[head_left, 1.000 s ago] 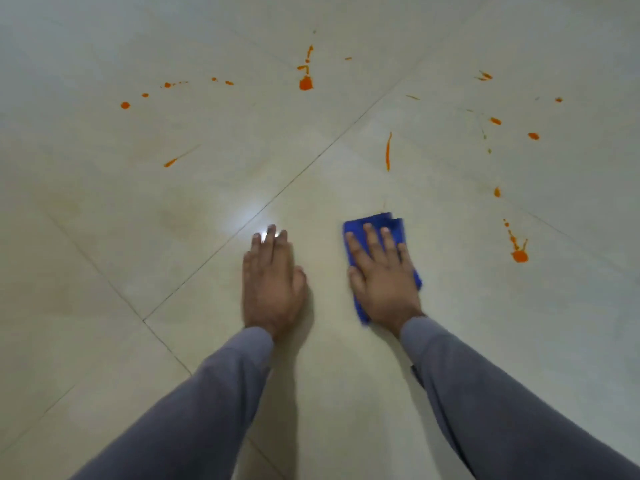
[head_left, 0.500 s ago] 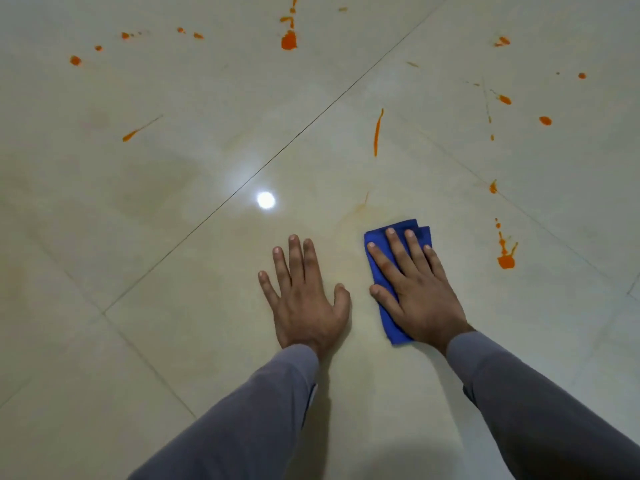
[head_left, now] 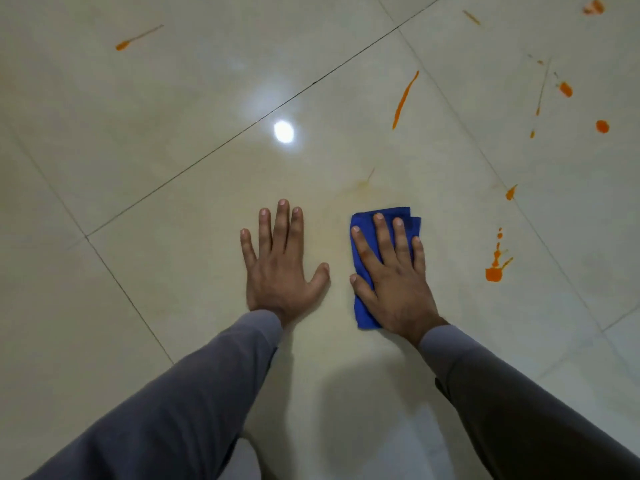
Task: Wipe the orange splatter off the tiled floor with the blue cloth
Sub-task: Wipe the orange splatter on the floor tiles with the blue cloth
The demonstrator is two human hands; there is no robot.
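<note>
A: Where is the blue cloth (head_left: 360, 306) lying?

B: It is lying folded on the tiled floor (head_left: 173, 150), under the right hand (head_left: 391, 275). That hand is pressing flat on it, palm down, fingers spread and extended, not curling around the fabric. The cloth's edges are showing beyond the fingertips and along the thumb side.

A: And what is the left hand (head_left: 280, 268) doing?

B: It is resting flat and open on the bare tile just beside the cloth, fingers spread, touching nothing but the floor. Grey sleeves (head_left: 180, 410) are covering both arms down to the wrists.

A: Where is the orange splatter sitting?

B: A drippy blotch (head_left: 494, 268) is sitting to the right of the cloth, apart from it. A long streak (head_left: 404, 98) is lying farther ahead, and smaller spots (head_left: 602, 126) are scattering toward the upper right. Another thin streak (head_left: 136, 38) is showing at the upper left. A faint yellowish smear (head_left: 363, 184) is showing just ahead of the cloth.

A: Anything else?

B: A bright light reflection (head_left: 284, 131) is glaring off the tile ahead of the left hand.
</note>
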